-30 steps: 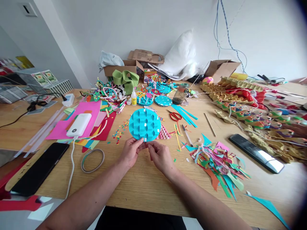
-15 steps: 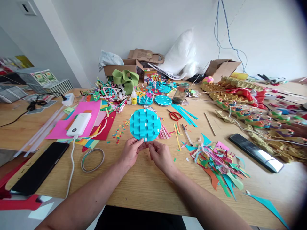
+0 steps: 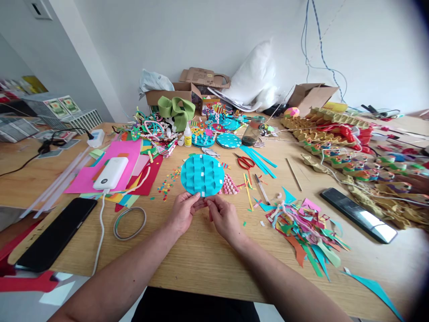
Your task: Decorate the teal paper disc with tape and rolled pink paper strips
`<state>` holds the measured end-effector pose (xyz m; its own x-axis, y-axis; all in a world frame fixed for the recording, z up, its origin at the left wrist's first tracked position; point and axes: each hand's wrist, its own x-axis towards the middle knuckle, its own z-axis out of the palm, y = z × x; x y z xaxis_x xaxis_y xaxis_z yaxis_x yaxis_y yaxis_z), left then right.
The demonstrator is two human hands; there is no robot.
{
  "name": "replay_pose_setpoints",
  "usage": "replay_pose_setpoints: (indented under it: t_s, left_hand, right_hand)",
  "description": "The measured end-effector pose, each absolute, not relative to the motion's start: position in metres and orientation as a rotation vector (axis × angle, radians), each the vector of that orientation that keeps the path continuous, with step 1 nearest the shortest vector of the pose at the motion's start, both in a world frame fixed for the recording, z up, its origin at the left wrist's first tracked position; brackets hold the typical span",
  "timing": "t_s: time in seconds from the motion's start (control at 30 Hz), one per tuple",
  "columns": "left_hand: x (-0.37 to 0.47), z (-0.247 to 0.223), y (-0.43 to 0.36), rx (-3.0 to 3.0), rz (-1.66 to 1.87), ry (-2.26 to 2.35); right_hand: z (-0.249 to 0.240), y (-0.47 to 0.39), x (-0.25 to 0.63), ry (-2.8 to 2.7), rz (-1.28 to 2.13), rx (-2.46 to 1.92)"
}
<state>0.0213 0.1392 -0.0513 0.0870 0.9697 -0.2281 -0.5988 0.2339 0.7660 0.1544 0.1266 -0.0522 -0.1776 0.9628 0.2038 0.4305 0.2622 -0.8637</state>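
Note:
A round turquoise paper disc (image 3: 197, 172) with rows of raised, folded strips and a few small white squares is held up off the table. Its lower edge is pinched by my left hand (image 3: 182, 211), thumb in front and fingers behind. Close against those fingers, just under the edge, is my right hand (image 3: 225, 218), its fingers pressed together; what they hold, if anything, is hidden. Beyond the disc lie a turquoise dotted disc (image 3: 229, 140), red-handled scissors (image 3: 246, 162) and turquoise strips (image 3: 259, 161). Pink-and-white beads (image 3: 230, 184) sit just right of the held disc.
Paper scraps (image 3: 308, 228) and a dark phone (image 3: 357, 213) lie to the right, a pen (image 3: 262, 188) nearer. A power bank (image 3: 113, 173), a black phone (image 3: 56, 235) and a tape ring (image 3: 130, 223) are at left. A glue bottle (image 3: 187, 135) and a glass jar (image 3: 252, 133) stand behind.
The held disc has tipped slightly, its top edge a little lower in view. Both hands keep nearly the same place and grip.

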Motion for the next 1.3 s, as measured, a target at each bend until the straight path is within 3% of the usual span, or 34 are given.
replay_pose_setpoints:
  t_s: [1.3]
  left_hand:
    - [0.0242,-0.0502,0.1375,0.634,1.265,0.845]
  right_hand:
    - [-0.0473,0.1321,0.1530,-1.265,1.457,-1.140]
